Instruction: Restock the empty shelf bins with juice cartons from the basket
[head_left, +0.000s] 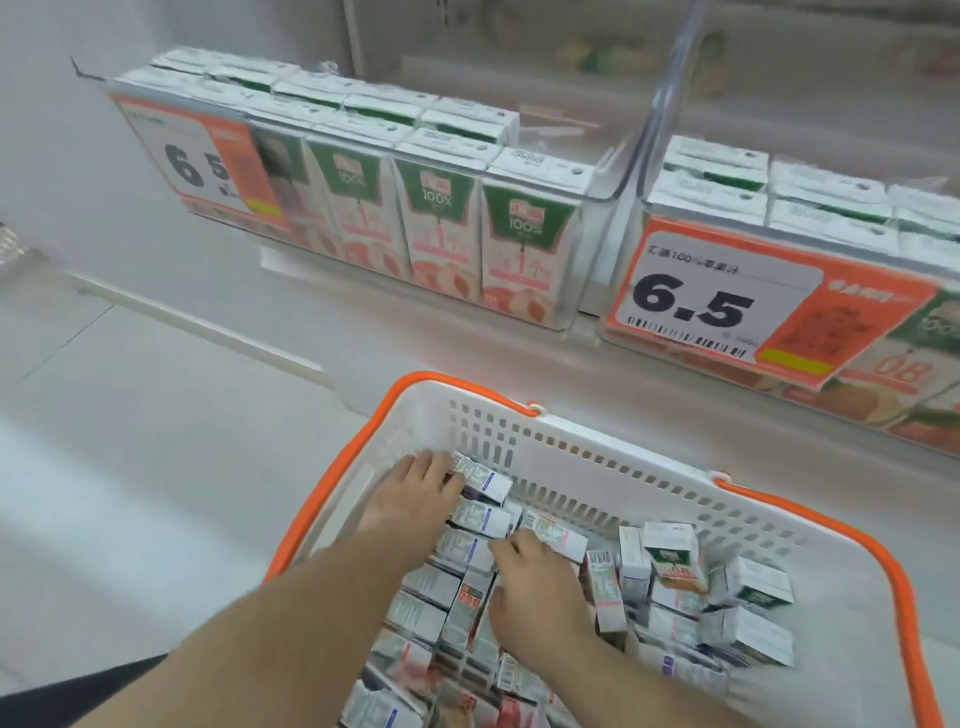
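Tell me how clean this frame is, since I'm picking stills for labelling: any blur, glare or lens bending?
Head view: motion smear softens the left price tag and the upper shelf background; the right price tag reads sharply; lighting is flat and bright, washing out the shelf, with hardly any shadow; wide-angle bending tilts the clear bins; both hands in the basket are fairly crisp.

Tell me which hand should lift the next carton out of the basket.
Probably the left hand: its fingers already lie on a white juice carton at the far left corner of the white plastic basket with orange handles. The right hand only rests on the pile.
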